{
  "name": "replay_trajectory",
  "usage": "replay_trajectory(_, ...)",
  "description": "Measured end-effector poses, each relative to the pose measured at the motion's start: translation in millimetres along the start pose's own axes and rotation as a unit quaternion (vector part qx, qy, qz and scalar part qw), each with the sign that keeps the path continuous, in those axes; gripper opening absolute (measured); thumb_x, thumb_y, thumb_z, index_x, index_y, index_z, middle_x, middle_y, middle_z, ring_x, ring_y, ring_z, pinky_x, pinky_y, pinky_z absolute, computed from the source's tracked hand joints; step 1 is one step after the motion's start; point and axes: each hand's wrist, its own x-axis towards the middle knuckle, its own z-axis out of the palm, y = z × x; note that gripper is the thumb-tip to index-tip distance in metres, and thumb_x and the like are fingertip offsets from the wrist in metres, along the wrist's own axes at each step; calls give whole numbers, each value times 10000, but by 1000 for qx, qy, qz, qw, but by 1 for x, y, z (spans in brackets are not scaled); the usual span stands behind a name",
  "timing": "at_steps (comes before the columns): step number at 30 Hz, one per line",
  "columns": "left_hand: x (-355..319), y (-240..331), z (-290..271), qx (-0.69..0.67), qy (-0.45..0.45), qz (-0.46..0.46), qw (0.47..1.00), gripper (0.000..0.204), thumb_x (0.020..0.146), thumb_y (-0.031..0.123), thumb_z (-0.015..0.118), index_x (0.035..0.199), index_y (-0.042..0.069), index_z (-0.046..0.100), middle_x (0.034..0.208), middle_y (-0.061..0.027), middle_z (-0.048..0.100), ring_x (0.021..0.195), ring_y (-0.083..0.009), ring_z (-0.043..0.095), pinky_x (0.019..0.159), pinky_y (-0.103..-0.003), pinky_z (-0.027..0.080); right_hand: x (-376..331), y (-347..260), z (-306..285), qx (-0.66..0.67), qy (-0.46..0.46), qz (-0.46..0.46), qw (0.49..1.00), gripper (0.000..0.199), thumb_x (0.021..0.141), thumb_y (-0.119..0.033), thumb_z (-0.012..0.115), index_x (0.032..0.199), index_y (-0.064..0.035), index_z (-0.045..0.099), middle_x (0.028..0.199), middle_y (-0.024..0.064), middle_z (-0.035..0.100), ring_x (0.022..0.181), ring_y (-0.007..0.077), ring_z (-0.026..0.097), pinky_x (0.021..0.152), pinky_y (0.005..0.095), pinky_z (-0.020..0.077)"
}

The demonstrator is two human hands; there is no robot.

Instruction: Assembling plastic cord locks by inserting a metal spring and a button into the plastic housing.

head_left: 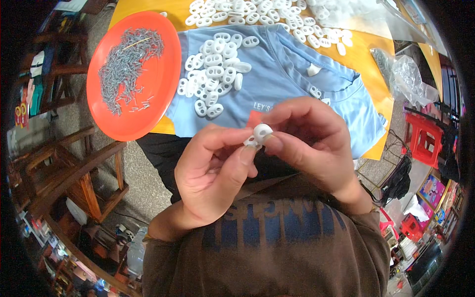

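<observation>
My left hand (213, 173) and my right hand (311, 143) meet in front of my chest, both pinching one small white plastic oval piece (259, 134) between thumbs and fingertips. Just beyond them a light blue shirt (292, 74) lies spread on the yellow table (361, 49), carrying a pile of several white oval pieces (215, 74). A larger heap of the same white pieces (267, 12) lies at the table's far edge. An orange round plate (158, 84) to the left holds a heap of small grey metal pins (126, 67).
Clear plastic bags (405, 74) lie at the table's right. A wooden chair (74, 168) stands lower left, a red plastic stool (423, 138) at right. Cluttered floor and shelves ring the edges.
</observation>
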Motion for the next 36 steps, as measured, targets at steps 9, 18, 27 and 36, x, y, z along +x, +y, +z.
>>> replay_trajectory(9,0,-1,5,-87,11,-48,995,295,878,-10,509,1166,-40,452,1050,-140,586,808,-123,594,650,-210,511,5,8,-13,-265,-57,-232,934,247,744,-12,651,988,8,619,807,101,610,703,206,594,606,275,451)
replay_trajectory(18,-3,0,5,-98,-37,-56,993,360,904,-3,459,1253,-64,394,1080,-165,574,888,-154,598,741,-250,513,4,4,-15,-263,-80,-241,931,340,728,-28,675,1060,4,607,858,118,612,740,225,598,636,292,471)
replay_trajectory(27,-6,-5,8,-104,-38,-26,994,336,898,-13,467,1224,-69,412,1069,-179,578,887,-185,606,748,-285,521,3,12,-17,-262,-113,-274,918,384,780,-101,642,1135,-8,530,934,122,570,816,253,551,700,327,438)
replay_trajectory(36,-9,-4,6,-111,-56,-27,992,344,893,-1,486,1223,-58,409,1046,-179,581,854,-202,615,752,-303,523,3,19,-17,-223,-125,-287,923,338,817,-124,600,1117,-16,487,958,136,535,867,296,517,761,375,413)
